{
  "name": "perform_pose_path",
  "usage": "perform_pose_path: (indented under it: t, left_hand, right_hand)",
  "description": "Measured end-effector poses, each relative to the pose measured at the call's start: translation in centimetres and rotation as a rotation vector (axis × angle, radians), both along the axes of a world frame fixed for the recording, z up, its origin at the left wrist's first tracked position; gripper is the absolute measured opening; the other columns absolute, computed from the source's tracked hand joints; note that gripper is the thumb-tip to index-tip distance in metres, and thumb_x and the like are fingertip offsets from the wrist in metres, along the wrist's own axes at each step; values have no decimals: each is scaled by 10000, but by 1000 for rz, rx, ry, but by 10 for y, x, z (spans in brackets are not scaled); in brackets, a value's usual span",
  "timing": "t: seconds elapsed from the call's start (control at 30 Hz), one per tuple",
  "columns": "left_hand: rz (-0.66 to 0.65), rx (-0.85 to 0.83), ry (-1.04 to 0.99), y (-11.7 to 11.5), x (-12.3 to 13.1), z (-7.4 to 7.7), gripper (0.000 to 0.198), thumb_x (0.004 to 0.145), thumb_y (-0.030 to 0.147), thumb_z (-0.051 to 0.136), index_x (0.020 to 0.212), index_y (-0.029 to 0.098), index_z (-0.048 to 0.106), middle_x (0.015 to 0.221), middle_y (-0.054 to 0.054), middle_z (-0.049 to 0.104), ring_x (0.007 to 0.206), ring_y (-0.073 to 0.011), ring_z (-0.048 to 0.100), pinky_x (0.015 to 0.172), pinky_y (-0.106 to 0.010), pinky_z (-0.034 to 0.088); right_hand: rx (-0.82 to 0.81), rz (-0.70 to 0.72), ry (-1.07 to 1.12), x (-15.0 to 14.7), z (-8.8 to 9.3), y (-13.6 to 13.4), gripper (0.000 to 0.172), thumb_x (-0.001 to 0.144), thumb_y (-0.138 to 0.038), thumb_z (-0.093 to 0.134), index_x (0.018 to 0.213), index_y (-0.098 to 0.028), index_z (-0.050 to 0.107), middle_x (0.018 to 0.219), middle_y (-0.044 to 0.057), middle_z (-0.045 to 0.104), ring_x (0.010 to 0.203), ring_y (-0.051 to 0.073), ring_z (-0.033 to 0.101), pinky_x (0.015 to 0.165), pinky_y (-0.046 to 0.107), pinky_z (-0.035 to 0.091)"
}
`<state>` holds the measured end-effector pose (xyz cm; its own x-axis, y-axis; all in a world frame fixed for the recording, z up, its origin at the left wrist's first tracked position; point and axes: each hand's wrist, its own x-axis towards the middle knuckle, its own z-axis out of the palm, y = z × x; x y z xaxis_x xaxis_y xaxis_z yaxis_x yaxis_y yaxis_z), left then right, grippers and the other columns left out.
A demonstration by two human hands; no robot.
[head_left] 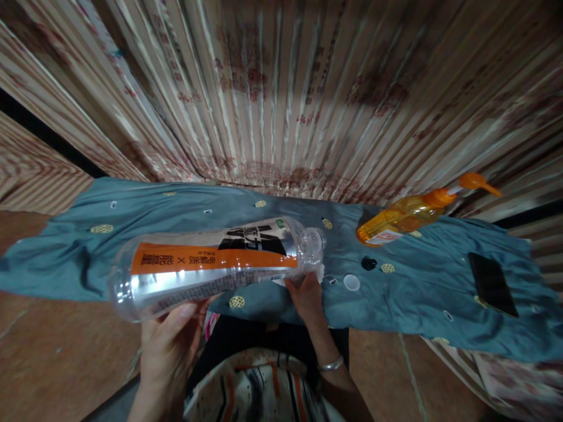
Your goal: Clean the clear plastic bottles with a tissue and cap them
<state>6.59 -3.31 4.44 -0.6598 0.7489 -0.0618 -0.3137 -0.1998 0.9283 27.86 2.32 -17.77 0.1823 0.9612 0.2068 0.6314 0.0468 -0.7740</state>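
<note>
My left hand (176, 325) is closed around the underside of a large clear plastic drink bottle (215, 258) with a silver and orange label. The bottle lies nearly sideways above the cloth, its neck pointing right and no cap visible on it. Close below the neck, my right hand (308, 299) is closed on a crumpled white tissue (321, 273); its fingertips are partly hidden behind the bottle. On the cloth to the right are a round whitish disc (351, 282) and a small black object (368, 263), perhaps a cap.
A blue-green patterned cloth (145, 211) covers the long narrow table. An orange pump bottle (396, 223) stands toward the back right, with a dark phone (492, 284) farther right. Pleated curtains (281, 105) hang right behind the table.
</note>
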Motion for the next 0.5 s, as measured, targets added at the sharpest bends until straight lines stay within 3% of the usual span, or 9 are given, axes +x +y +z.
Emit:
perform_pose_path:
  t: [0.5]
  left_hand:
    - [33, -79, -55, 2, 5, 7, 996, 268, 522, 1176, 1197, 371, 851, 1187, -85, 891, 954, -349, 854, 487, -268, 655]
  right_hand:
    - [-36, 9, -9, 2, 5, 1, 513, 972, -629, 731, 1217, -181, 674, 1214, 262, 816, 1195, 438, 801, 1049, 614, 659]
